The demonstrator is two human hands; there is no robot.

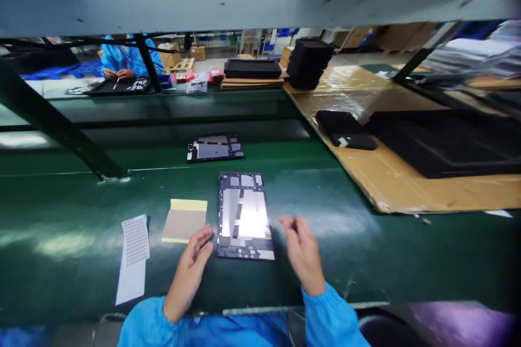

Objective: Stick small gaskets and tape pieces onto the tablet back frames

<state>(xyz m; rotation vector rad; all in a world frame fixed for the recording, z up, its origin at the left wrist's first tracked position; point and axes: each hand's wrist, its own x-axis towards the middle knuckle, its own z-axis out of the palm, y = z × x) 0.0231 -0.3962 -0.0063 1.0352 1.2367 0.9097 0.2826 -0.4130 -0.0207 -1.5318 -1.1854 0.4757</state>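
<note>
An opened tablet frame (245, 217), dark-edged with silver panels inside, lies on the green bench between my hands. My left hand (190, 265) is beside its lower left edge, fingers loosely bent and apart, holding nothing visible. To the right of the frame, my right hand (303, 252) hovers with fingertips drawn together; anything pinched there is too small to make out. Left of the frame lies a brownish square sheet (185, 223) with yellow strips. Further left, a sheet of small grid stickers (135, 241) overlaps a white backing paper (131, 284).
A second tablet frame (215, 148) lies farther back. At right, cardboard (391, 195) bears a black box (345, 129) and large black trays (451, 141). A slanted green post (61, 119) and a grey overhead beam (260, 5) frame the bench. Across it, a person (130, 59) works.
</note>
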